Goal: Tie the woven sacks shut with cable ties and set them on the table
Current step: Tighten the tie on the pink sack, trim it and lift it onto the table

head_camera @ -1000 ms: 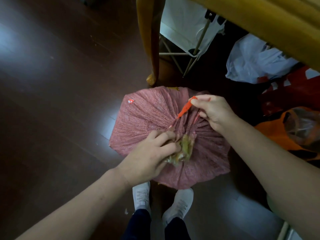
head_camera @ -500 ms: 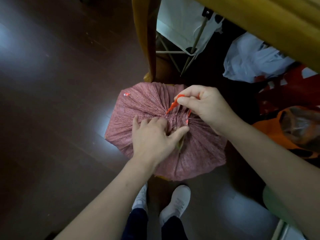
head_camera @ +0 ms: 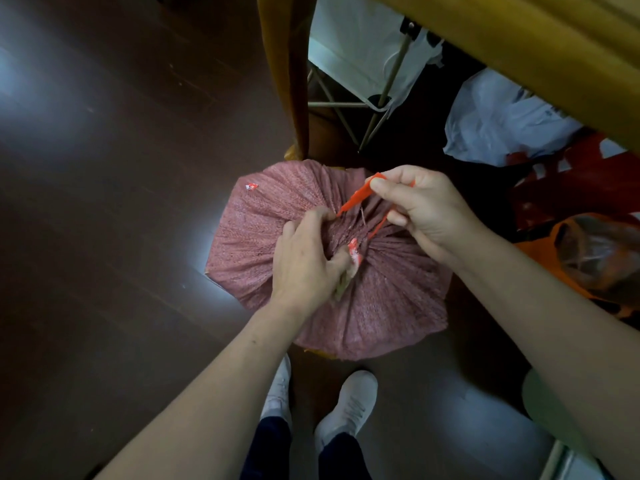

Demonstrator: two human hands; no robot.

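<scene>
**Sack on floor, tie looped but not cinched**

Table (head_camera: 519, 53) first: only its edge shows at upper right, and no sack can be seen on it, so I judge the setting-down is all left to do. The sack (head_camera: 381, 306) stands on the floor (head_camera: 104, 237) near the table's leg, its mouth gathered into pleats. The left hand (head_camera: 304, 265) grips that bunched neck, fingers curled round it. The right hand (head_camera: 429, 209) pinches the tie (head_camera: 356, 197) between thumb and fingertips. The orange strap runs down to the neck in two strands (whether the tail is through the lock I cannot tell). By my reading the tying is half done: looped, not pulled tight.

Counted: one table, one sack, two hands, one tie. Under the table lie one white bag (head_camera: 502, 123) and one orange bag (head_camera: 588, 258).
</scene>
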